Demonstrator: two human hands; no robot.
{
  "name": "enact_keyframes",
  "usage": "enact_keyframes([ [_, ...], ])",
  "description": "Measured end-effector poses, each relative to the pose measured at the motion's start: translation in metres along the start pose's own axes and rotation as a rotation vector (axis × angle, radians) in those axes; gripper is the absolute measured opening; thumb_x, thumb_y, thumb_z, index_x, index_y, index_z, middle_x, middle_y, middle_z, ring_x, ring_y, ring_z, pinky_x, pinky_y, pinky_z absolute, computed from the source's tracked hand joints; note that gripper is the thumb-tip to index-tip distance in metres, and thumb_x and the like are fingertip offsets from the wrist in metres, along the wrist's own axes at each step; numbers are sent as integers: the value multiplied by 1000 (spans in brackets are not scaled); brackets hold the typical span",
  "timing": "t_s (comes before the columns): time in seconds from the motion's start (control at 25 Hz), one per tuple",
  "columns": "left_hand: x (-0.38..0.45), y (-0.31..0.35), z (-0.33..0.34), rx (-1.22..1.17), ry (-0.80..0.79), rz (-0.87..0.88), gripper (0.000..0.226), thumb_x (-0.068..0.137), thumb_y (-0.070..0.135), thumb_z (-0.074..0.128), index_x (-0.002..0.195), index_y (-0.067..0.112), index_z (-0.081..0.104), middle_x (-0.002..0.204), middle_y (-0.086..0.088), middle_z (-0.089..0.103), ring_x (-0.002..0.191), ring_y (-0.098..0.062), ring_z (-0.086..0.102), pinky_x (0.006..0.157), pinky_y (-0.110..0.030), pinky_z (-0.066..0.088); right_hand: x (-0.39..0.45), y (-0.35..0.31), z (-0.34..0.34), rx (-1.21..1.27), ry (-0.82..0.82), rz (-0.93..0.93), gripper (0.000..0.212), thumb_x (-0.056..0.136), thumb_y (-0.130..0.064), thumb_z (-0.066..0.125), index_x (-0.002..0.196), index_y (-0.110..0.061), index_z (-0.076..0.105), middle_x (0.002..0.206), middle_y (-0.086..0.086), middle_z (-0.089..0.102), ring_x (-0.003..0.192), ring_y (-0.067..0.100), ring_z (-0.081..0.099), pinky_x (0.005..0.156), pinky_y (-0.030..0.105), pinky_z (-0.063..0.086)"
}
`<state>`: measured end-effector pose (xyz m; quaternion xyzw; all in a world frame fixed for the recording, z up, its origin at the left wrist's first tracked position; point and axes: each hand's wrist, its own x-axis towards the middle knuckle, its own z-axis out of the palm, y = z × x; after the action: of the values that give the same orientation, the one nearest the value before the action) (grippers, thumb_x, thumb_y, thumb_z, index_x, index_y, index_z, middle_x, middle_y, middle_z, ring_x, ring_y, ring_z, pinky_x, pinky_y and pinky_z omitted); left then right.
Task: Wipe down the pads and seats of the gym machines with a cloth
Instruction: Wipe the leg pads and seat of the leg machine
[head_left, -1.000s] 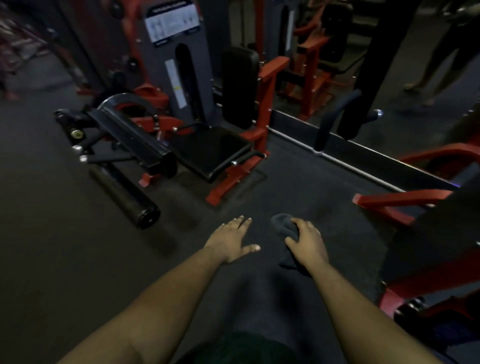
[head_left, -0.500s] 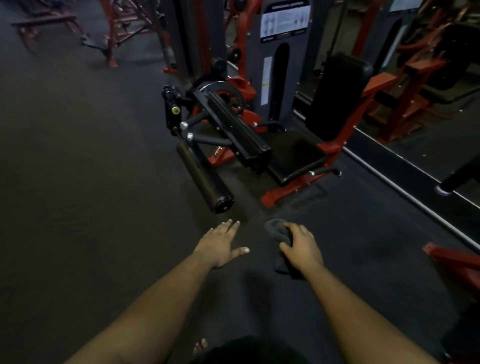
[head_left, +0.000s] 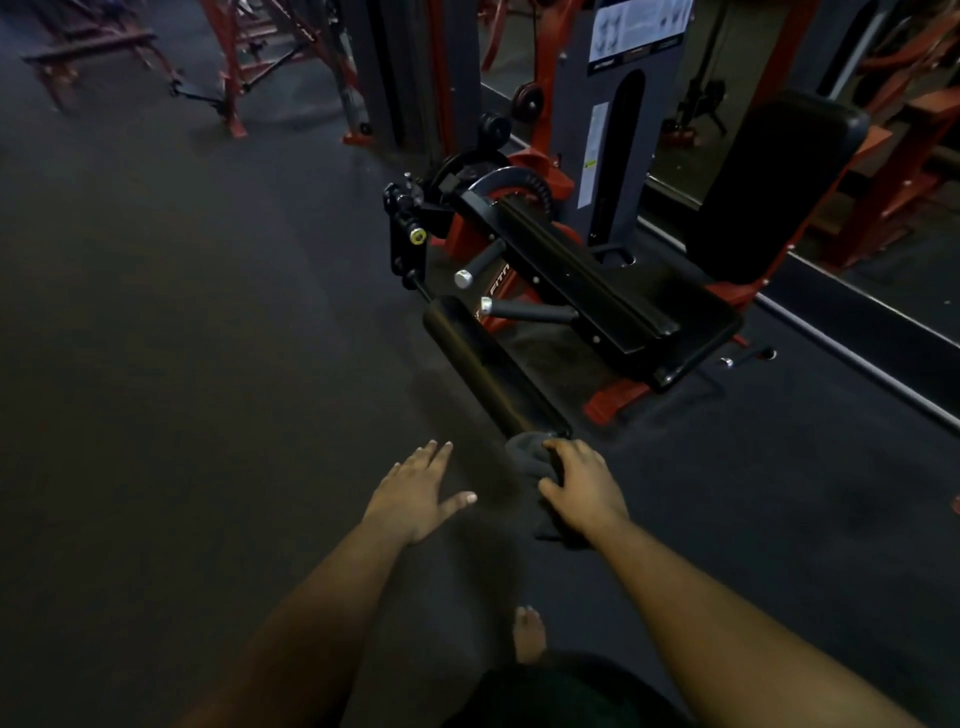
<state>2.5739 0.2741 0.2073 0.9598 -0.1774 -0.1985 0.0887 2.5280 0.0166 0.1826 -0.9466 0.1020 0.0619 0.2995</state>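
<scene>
On the dark rubber floor (head_left: 182, 364) of a dim gym, a red and black leg machine (head_left: 545, 249) fills the middle of the head view, and both bare arms reach out toward it. The right hand (head_left: 584, 488) grips a dark cloth (head_left: 530, 457), fingers curled over the bunched fabric with the thumb tucked along its side, and a tail of cloth hangs below the palm. The cloth sits right at the near end of the black roller pad (head_left: 488, 369); whether it actually touches the pad's end cap cannot be told in this light. The left hand (head_left: 418, 493) hovers just beside it, palm down, fingers straight and held loosely together, thumb stuck out to the side, holding nothing. Beyond the roller, a long black thigh pad (head_left: 571, 270) runs over the flat black seat (head_left: 696, 322), and the tall black backrest (head_left: 769, 182) stands upright at the right on its red frame. White lettering on the red frame below the handles reads something like "FITN", the rest hidden. An instruction placard (head_left: 641, 31) on the grey weight tower carries figures and text too blurred to read, and a narrow white sticker (head_left: 595, 150) lower down is equally illegible. A bare foot (head_left: 530, 634) shows at the bottom edge. More red frames (head_left: 249, 57) stand well apart at the upper left.
</scene>
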Motion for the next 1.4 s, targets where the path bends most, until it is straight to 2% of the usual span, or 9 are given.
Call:
enact_keyframes([
  [0.16, 40, -52, -23, 10, 20, -22, 96, 88, 80, 37, 162, 26, 8, 170, -3, 10, 156, -21, 13, 125, -43, 16, 75, -42, 32, 25, 2, -34, 54, 89, -32, 65, 141, -26, 50, 136, 1, 51, 128, 25, 46, 101, 42, 48],
  [0.32, 81, -109, -51, 7, 39, -70, 116, 67, 93, 12, 162, 27, 10, 169, -3, 13, 155, -21, 14, 125, -43, 17, 143, -89, 60, 56, -44, -43, 55, 89, -34, 66, 141, -26, 49, 138, 1, 50, 130, 25, 46, 103, 45, 48],
  [0.44, 118, -148, -74, -11, 37, -73, 107, 76, 89, 24, 162, 27, 11, 169, -3, 14, 155, -21, 14, 124, -44, 18, 187, -117, 74, 33, -50, -19, 56, 90, -36, 66, 142, -28, 48, 140, -1, 48, 132, 24, 44, 102, 45, 48],
  [0.48, 133, -161, -80, -9, 28, -60, 106, 77, 89, 25, 162, 27, 10, 169, -3, 14, 155, -21, 14, 124, -44, 17, 201, -124, 79, 27, -41, -1, 56, 90, -36, 66, 142, -29, 47, 140, -1, 48, 132, 24, 44, 102, 45, 48],
  [0.72, 248, -248, -114, 50, -27, 152, 129, 59, 101, -5, 162, 24, 12, 169, -5, 16, 155, -23, 16, 123, -45, 19, 279, -167, 121, 24, 69, 215, 56, 89, -34, 66, 141, -30, 47, 139, 0, 48, 130, 27, 44, 101, 46, 48],
  [0.8, 284, -272, -131, 78, -66, 232, 126, 62, 100, -2, 162, 24, 12, 169, -5, 16, 155, -23, 16, 123, -45, 19, 293, -185, 132, 46, 113, 299, 56, 89, -34, 67, 142, -29, 48, 139, 1, 48, 129, 27, 44, 101, 46, 48],
  [1.0, 362, -304, -172, 210, -198, 420, 95, 90, 77, 38, 162, 24, 8, 170, -5, 9, 156, -22, 11, 125, -43, 15, 314, -220, 148, 106, 268, 515, 55, 88, -32, 68, 140, -29, 49, 136, 1, 49, 126, 27, 45, 100, 46, 49],
  [1.24, 462, -293, -185, 294, -263, 573, 93, 91, 74, 41, 162, 22, 9, 170, -5, 9, 156, -22, 11, 125, -43, 15, 372, -219, 161, 117, 385, 598, 53, 89, -32, 66, 139, -33, 48, 137, 1, 48, 128, 27, 44, 97, 51, 50],
  [1.4, 515, -294, -180, 330, -312, 619, 97, 89, 79, 38, 162, 21, 11, 169, -6, 12, 156, -23, 13, 124, -44, 17, 427, -220, 165, 102, 476, 581, 51, 90, -29, 66, 139, -31, 53, 136, 5, 50, 131, 29, 43, 96, 51, 51],
])
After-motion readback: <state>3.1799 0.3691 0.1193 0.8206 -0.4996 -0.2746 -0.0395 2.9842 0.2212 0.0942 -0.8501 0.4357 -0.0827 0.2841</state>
